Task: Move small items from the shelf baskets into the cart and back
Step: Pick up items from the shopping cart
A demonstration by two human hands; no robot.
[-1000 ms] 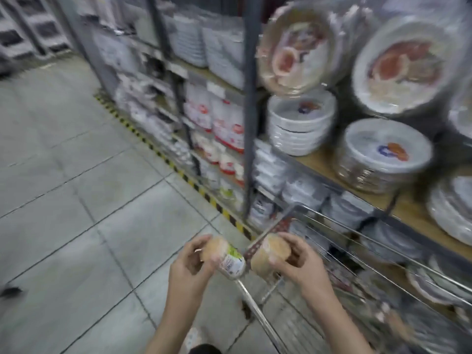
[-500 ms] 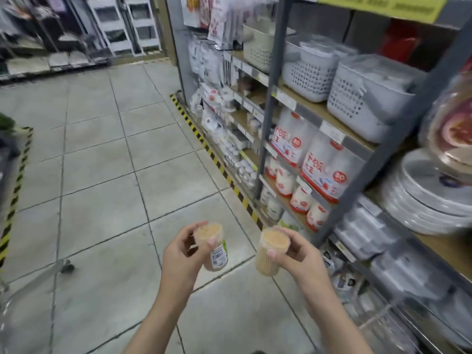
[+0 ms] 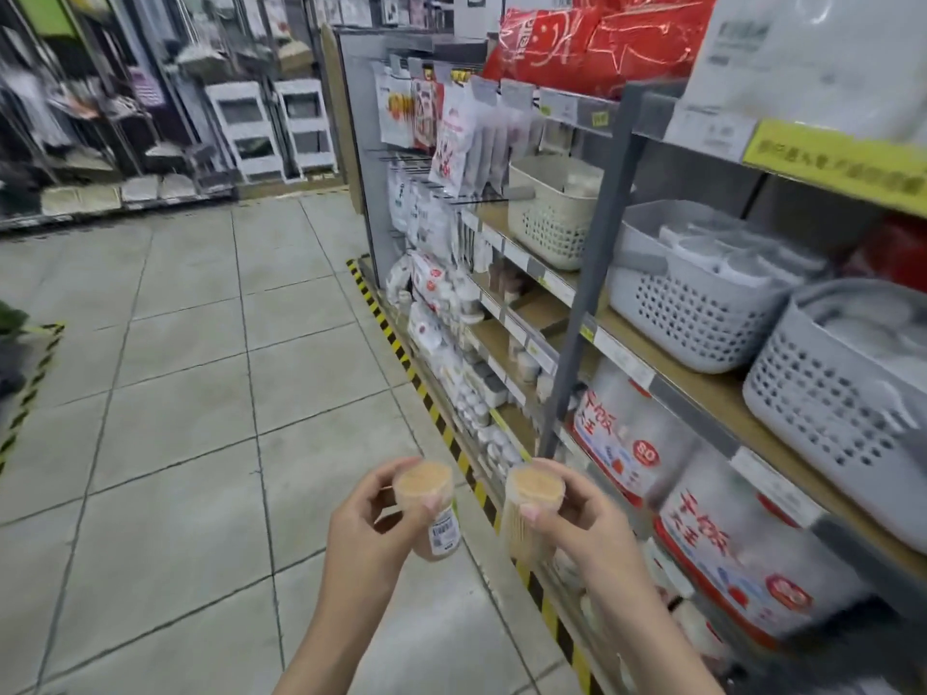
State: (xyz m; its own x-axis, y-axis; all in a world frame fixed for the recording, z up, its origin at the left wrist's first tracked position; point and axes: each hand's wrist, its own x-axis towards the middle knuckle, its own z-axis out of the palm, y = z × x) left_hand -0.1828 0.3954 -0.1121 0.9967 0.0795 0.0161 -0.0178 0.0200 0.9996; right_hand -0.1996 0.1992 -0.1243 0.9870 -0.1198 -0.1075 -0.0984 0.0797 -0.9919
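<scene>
Two small jars are held up in front of the body, one in each hand. The left jar (image 3: 430,511) is gripped by the left hand (image 3: 368,531), with the fingers curled round its side and the thumb near the lid. The right jar (image 3: 530,509) is gripped by the right hand (image 3: 584,536) in the same way. Both jars are held nearly upright, with their long sides running up and down and their lids facing the camera. They are just beside each other but not touching. The shelf (image 3: 712,393) is found to the right, so the right hand is the nearer one. Three baskets are seen on it, higher than the hands and further ahead: a cream basket (image 3: 547,228), a middle grey basket (image 3: 687,313) and a near grey basket (image 3: 827,428). The jars would likely need to be lifted up and to the right to be put back. No cart is seen here.
</scene>
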